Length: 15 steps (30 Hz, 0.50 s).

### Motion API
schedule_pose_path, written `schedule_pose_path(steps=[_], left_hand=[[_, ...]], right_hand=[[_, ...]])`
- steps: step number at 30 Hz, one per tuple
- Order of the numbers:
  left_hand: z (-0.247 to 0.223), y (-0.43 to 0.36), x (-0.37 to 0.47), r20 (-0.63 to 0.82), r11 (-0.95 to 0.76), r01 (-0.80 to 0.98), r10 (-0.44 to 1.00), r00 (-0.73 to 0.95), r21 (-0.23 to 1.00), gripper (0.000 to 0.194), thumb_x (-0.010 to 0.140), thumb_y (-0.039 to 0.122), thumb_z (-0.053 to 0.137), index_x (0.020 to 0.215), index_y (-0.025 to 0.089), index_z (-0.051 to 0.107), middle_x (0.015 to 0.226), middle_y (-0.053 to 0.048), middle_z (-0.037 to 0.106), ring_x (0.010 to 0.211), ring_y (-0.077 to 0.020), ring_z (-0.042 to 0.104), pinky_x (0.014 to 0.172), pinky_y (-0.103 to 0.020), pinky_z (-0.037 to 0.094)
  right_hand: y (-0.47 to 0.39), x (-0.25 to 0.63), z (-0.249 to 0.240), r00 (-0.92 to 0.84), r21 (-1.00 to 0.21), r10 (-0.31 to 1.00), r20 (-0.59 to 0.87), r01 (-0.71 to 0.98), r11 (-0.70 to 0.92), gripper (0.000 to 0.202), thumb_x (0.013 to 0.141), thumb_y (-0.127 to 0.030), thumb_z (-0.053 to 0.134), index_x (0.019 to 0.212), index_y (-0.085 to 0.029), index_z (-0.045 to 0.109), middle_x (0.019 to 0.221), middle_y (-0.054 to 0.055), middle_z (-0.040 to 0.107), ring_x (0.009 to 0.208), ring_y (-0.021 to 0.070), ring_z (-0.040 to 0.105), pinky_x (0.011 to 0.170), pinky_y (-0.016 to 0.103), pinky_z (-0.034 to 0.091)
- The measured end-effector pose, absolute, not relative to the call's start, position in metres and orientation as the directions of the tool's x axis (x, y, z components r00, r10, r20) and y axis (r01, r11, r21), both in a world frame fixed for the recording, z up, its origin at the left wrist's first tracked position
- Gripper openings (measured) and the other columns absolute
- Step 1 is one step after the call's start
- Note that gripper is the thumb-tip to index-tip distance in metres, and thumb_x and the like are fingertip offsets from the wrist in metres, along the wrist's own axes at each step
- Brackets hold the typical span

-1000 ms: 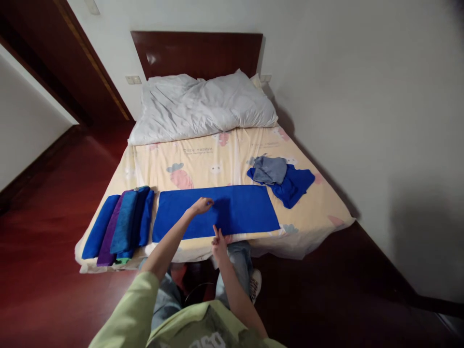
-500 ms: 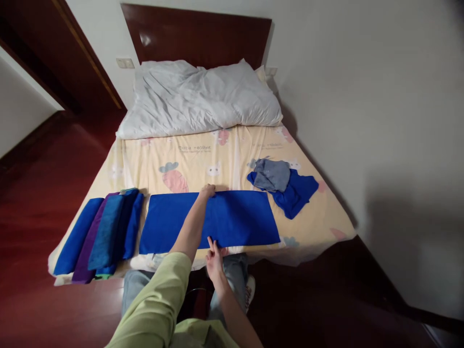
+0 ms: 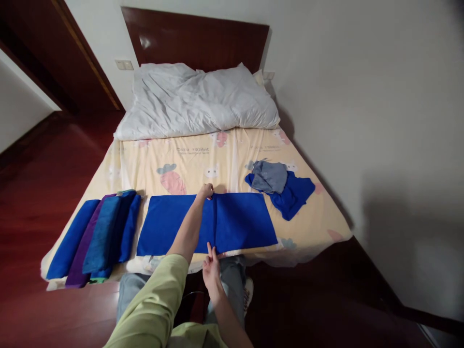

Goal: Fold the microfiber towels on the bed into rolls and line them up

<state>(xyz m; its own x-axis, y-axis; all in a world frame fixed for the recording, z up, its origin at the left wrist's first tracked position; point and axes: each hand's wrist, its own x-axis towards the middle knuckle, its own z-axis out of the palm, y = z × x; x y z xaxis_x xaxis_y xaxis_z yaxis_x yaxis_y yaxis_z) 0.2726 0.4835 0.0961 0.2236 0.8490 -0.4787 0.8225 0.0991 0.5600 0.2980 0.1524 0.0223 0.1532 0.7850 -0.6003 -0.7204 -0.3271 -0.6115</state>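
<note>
A blue towel lies spread crosswise along the near part of the bed, with a raised crease running down its middle. My left hand is closed on the far edge of the towel at that crease. At the near edge is my right hand, its index and middle fingers stretched out in a V against the cloth close to the crease; the other fingers are curled. Left of the towel lies a row of folded towels in blue, purple and teal. A crumpled grey cloth rests on a crumpled blue cloth at the right.
The bed has a yellow patterned sheet. A bunched white quilt lies across its head, below a dark wooden headboard. The wall rises at the right, and reddish floor shows at the left.
A raised crease has formed across the middle of the blue towel between my hands. Both hands keep nearly the same places on its edges. The view has shifted slightly.
</note>
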Motion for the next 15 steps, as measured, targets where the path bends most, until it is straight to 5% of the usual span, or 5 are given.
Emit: schedule_pose_path(steps=[9,15], left_hand=[[0.11,0.473,0.266,-0.392,0.092,0.754,0.891,0.23,0.65,0.021,0.089,0.014,0.053,0.108,0.009,0.062,0.067,-0.005,0.07,0.049,-0.0115,0.064,0.063,-0.022,0.054],[0.143,0.462,0.255,-0.304,0.053,0.703,0.923,0.236,0.709,0.02,0.09,0.016,0.053,0.105,0.011,0.065,0.065,-0.003,0.07,0.053,-0.0111,0.065,0.066,-0.019,0.054]], right_hand=[[0.15,0.296,0.036,0.184,-0.612,0.769,-0.612,-0.726,-0.314,0.043,0.088,-0.059,0.054,0.111,-0.028,0.074,0.052,-0.006,0.037,0.046,0.0118,0.037,0.05,0.027,0.037],[0.146,0.297,0.051,0.334,-0.766,0.791,-0.512,-0.595,-0.244,0.046,0.087,-0.061,0.056,0.108,-0.026,0.076,0.054,-0.003,0.045,0.047,0.012,0.037,0.048,0.028,0.036]])
